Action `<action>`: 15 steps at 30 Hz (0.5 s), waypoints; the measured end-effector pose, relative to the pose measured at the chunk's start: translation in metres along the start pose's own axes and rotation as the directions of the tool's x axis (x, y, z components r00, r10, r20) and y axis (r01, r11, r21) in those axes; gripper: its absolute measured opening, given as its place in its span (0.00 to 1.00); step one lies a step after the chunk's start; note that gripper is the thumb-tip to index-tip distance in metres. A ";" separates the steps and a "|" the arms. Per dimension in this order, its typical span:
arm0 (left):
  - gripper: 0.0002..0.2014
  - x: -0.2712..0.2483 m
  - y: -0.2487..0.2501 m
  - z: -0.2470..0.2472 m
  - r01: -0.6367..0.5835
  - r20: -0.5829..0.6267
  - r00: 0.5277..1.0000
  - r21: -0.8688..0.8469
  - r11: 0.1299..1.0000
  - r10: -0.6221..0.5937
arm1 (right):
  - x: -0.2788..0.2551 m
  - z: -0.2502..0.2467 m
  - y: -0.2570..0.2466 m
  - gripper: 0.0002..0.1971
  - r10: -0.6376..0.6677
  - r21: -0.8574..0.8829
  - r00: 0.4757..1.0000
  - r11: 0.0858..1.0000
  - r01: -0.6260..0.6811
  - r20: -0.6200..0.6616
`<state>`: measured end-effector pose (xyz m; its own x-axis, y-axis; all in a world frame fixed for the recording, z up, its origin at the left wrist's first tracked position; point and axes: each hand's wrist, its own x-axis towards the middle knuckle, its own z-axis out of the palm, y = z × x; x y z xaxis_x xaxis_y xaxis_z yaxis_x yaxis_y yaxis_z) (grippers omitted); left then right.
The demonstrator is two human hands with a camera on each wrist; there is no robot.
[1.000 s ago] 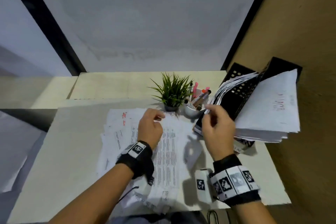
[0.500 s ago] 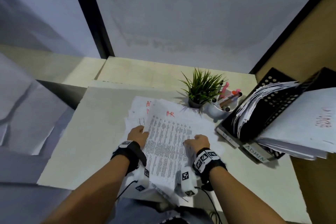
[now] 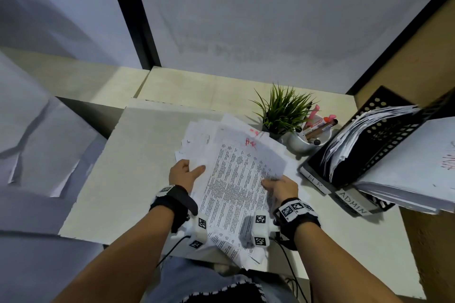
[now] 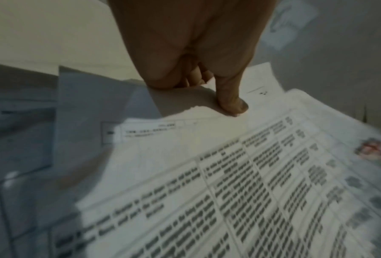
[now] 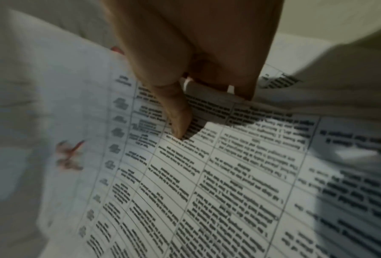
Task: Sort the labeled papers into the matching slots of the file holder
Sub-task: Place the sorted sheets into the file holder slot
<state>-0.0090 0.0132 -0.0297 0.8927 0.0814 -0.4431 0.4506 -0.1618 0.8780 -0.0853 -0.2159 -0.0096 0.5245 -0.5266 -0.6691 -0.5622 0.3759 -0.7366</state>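
Thin white sheet [image 3: 236, 179] of dense table print, red mark at its 12 o'clock, atop loose papers [image 3: 202, 135] on pale table [image 3: 118, 167], left hand [image 3: 183, 174] and right hand [image 3: 279, 186] fingers pinching its side edges, perforated black file holder [image 3: 379, 135] at 3 o'clock

The left hand [image 4: 191, 52] is reaching down from the frame's top. Its thumb [image 4: 231, 103] is pressing on a white printed paper sheet with table text [image 4: 229, 183], which is filling the lower right.

I see a loose pile of white printed papers [image 3: 236, 179] fanned on the pale desk, the top sheet a text table marked in red at its far corner. Right of it, well apart, the black perforated plastic file holder [image 3: 384, 140] stands stuffed with sheets, its slots labelled HR and ADMIN.
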 end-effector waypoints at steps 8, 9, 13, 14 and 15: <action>0.09 0.014 -0.006 -0.008 -0.027 -0.013 1.000 0.022 0.999 0.027 | 0.018 -0.017 0.018 0.16 0.013 0.090 0.999 0.996 -0.010 -0.034; 0.10 0.015 -0.008 -0.009 -0.032 0.000 0.999 0.015 0.999 0.032 | 0.019 -0.017 0.017 0.16 0.029 0.078 0.999 0.997 -0.026 -0.037; 0.06 0.016 -0.011 -0.014 0.035 0.182 0.983 -0.009 0.999 -0.033 | 0.029 -0.013 0.018 0.11 0.106 0.075 0.994 0.992 -0.105 -0.013; 0.06 0.014 -0.009 -0.015 0.057 0.237 0.970 -0.015 0.998 -0.052 | 0.032 -0.012 0.017 0.12 0.119 0.049 0.993 0.992 -0.118 -0.014; 0.09 0.012 -0.008 -0.017 0.079 0.288 0.955 -0.021 0.997 -0.069 | 0.026 -0.011 0.011 0.16 0.127 0.012 0.992 0.992 -0.127 0.011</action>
<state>-0.0016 0.0317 -0.0390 0.8212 -0.1946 -0.5364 0.5193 -0.1346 0.8439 -0.0845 -0.2341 -0.0342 0.4556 -0.4663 -0.7583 -0.6166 0.4492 -0.6466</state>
